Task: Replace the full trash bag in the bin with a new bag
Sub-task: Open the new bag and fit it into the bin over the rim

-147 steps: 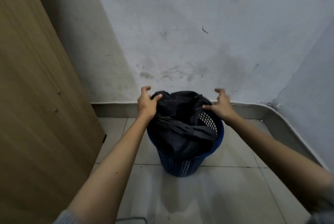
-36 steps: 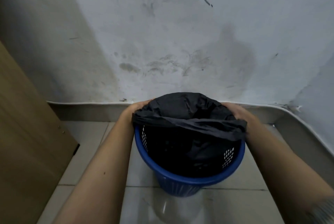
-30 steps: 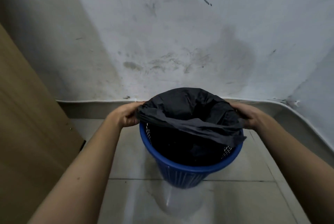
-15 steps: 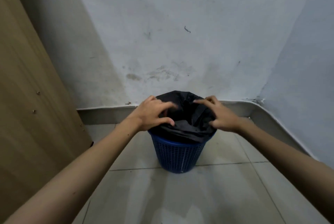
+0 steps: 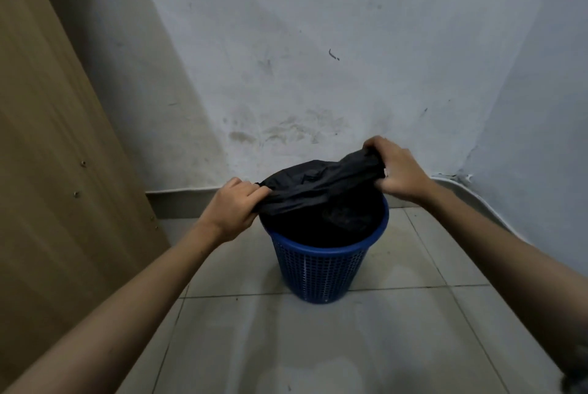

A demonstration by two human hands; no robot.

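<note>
Two hands hold one black bag (image 5: 318,185) over a blue bin (image 5: 321,269) that stands on the tiled floor (image 5: 318,346) near the corner of a room. The left hand (image 5: 234,209) has its fingers curled round a gathered edge of the bag at the bin's left rim; the right hand (image 5: 397,170) grips another bunched edge, lifted higher, above the far right of the rim. Between them the bag's top stretches across the far half of the opening, while the rest sags down inside the bin, where the dark makes its contents hard to make out. A wooden panel (image 5: 54,155) with small screws leans in on the left, close to the left arm. A stained wall (image 5: 302,75) rises just behind the bin, with a pale skirting (image 5: 181,194) along its foot, and a second wall closes the right side. No writing shows anywhere. Both forearms are cut off by the lower edge, and a blurred sleeve (image 5: 577,371) shows at the bottom right corner.
</note>
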